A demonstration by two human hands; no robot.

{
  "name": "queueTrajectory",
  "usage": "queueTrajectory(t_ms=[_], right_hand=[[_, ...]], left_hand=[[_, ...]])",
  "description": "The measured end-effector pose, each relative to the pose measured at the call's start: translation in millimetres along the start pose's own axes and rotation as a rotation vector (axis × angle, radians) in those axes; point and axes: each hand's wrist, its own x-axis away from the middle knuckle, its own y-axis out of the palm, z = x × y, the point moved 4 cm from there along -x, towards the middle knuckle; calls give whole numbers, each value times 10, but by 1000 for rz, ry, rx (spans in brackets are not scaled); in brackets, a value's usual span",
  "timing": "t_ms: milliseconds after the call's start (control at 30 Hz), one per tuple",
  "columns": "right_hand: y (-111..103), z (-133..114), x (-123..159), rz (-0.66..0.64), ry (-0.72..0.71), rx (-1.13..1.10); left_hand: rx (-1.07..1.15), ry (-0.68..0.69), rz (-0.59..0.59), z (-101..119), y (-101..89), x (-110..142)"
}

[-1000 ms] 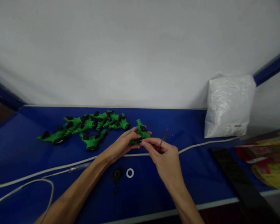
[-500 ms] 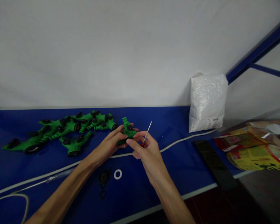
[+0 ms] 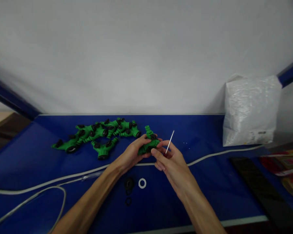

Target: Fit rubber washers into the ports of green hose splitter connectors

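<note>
Left fingers (image 3: 143, 142) grip green fitting (image 3: 149, 145); right fingers (image 3: 159, 155) hold slanted screwdriver (image 3: 170, 142); white ring (image 3: 142, 187) on blue table (image 3: 180, 201).

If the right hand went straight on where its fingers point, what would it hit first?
Most likely the green fitting in the left hand; the right hand points towards its side. They may already be touching; depth is unclear in this view.

Dim light w/ soft shadow on wall (image 3: 136, 65) L of shiny white pkg (image 3: 251, 110)

Left hand (image 3: 133, 151) and right hand (image 3: 172, 159) curl close together, forearms (image 3: 90, 196) slanting inward
</note>
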Motion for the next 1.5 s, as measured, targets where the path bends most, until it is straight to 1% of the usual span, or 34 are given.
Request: queueTrajectory(t_ms=[100, 200, 433, 600, 800, 1033, 1167, 1267, 1333, 1433, 1500], right_hand=[[11, -5, -5, 1, -3, 2], [2, 19, -18, -9, -1, -1], [-52, 79, -44, 14, 6, -30], [-23, 19, -19, -2, 54, -23], [-12, -17, -25, 8, 76, -6], [22, -21, -15, 24, 29, 37], [63, -82, 30, -14, -16, 96], [25, -140, 98, -40, -12, 180], [-55, -206, 164, -35, 7, 296], [-212, -384, 273, -39, 17, 580], [-286, -547, 334, -73, -15, 804]], left_hand=[[37, 22, -19, -13, 5, -16], [62, 13, -24, -7, 29, -7], [50, -2, -15, 14, 64, 11], [31, 9, -19, 3, 97, 25], [38, -11, 21, 5, 120, 44], [82, -19, -3, 1, 74, 4], [104, -33, -24, 35, 52, 24], [114, -36, -59, 46, 40, 25], [112, -25, -77, 52, 35, 23], [114, -16, -99, 63, 39, 25], [123, -30, -107, 66, 45, 27]])
